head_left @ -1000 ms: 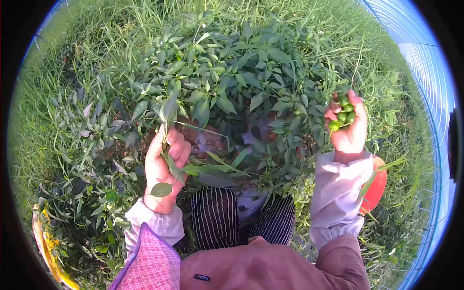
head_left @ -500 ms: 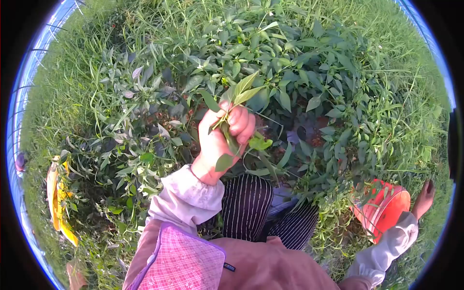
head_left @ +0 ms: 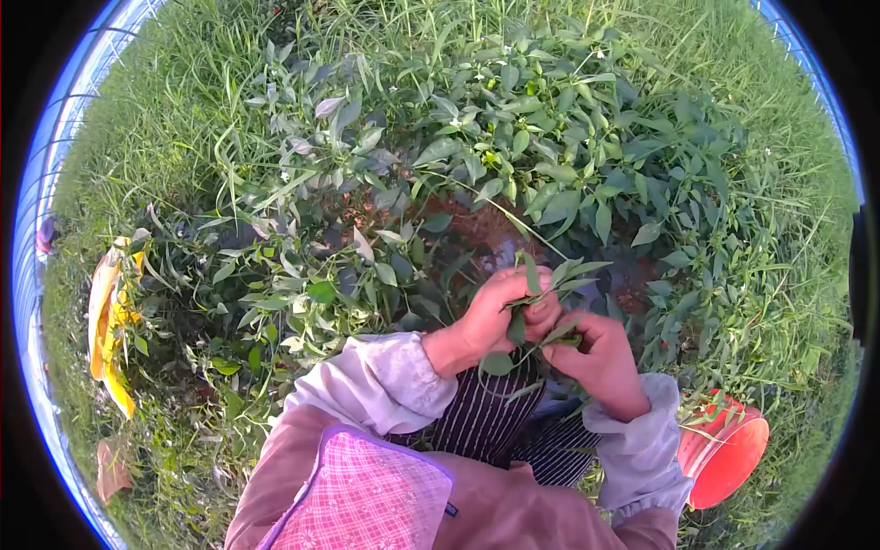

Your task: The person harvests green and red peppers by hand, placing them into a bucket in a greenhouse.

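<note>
My left hand (head_left: pixel 500 316) is closed around a leafy green sprig (head_left: pixel 541 280) just above my lap. My right hand (head_left: pixel 596 353) sits right beside it, fingers pinched on the lower leaves of the same sprig. Both hands touch at the centre of the view, in front of a bushy pepper plant (head_left: pixel 513 137) with small green fruits and white flowers. An orange-red bucket (head_left: pixel 729 449) stands at the lower right, by my right sleeve.
Tall grass surrounds the plant on all sides. A yellow bag or wrapper (head_left: pixel 108 316) lies in the weeds at the left. A patch of bare soil (head_left: pixel 477 234) shows under the plant. My striped trousers (head_left: pixel 486 422) are below the hands.
My right hand came back from the bucket at the right and joined my left hand on the sprig. My left hand lowered with the sprig toward my lap.
</note>
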Motion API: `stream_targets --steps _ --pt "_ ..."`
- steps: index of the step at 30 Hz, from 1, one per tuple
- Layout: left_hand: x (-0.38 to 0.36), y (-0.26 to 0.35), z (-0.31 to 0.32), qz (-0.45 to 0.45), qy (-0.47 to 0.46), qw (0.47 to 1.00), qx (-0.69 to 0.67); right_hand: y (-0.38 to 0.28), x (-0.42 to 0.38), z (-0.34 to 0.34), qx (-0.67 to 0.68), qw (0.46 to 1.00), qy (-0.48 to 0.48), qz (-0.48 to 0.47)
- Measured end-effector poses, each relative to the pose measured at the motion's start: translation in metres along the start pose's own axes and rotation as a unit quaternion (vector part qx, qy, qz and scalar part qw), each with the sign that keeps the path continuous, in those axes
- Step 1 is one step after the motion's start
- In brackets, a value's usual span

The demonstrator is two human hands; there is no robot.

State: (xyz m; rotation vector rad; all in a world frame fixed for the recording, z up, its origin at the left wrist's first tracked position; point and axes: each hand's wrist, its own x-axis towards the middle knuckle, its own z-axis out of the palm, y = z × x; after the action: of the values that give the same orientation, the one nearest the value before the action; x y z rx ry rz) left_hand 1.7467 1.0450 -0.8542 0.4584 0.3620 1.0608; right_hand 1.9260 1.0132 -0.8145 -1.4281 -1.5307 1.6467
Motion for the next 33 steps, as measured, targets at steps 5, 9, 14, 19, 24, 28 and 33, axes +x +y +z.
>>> stream_targets --steps 5,9,14,19,24,28,33 --pt "0.008 0.015 -0.062 -0.060 -0.060 0.735 0.673 -0.013 -0.015 -0.043 0.365 0.925 -0.103 0.004" --pt "0.005 0.057 -0.090 0.046 -0.061 0.686 0.723 0.020 0.000 -0.062 0.323 0.946 0.005 -0.008" --pt "0.044 0.107 -0.094 0.191 0.297 0.887 0.297 0.048 0.010 -0.036 0.071 0.993 0.057 0.075" --pt "0.035 0.051 -0.028 0.056 -0.048 0.809 0.583 0.043 0.014 -0.006 0.149 0.982 0.118 0.003" --pt "0.034 0.009 -0.016 -0.095 -0.203 0.797 0.561 0.032 0.019 -0.004 0.172 0.973 0.125 -0.087" --pt "0.025 0.007 -0.018 -0.046 -0.141 0.781 0.606 0.033 0.016 -0.008 0.144 0.980 0.130 -0.033" --pt "0.019 0.012 -0.029 -0.029 -0.050 0.885 0.462 0.050 0.024 -0.050 0.478 0.865 0.138 -0.068"
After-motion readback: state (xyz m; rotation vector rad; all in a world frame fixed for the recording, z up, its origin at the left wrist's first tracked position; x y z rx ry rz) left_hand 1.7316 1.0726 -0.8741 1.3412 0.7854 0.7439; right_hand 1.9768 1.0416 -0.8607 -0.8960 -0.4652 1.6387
